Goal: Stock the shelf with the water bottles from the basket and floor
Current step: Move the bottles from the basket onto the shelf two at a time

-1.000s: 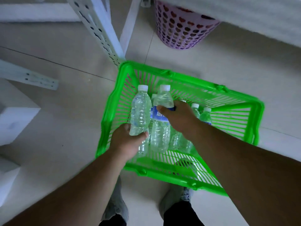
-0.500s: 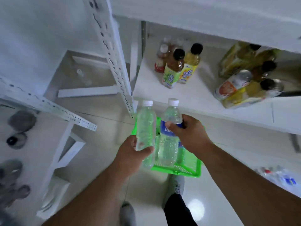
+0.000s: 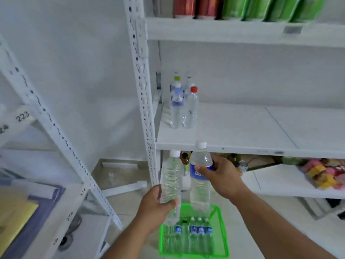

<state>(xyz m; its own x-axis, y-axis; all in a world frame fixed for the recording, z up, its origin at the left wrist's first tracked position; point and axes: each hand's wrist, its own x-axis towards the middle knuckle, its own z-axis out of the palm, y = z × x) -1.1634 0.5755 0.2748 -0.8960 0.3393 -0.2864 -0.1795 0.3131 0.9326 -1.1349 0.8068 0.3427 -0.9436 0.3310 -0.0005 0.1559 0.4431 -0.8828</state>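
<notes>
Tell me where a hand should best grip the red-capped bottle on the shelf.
Grip the red-capped bottle around its mid-body, coming from the front right: it stands upright, other bottles crowd its left and back, and bare shelf lies to its right.

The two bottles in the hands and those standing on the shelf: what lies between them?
In the head view, only bare white shelf lies between the held bottles and the standing cluster at the shelf's back left.
</notes>
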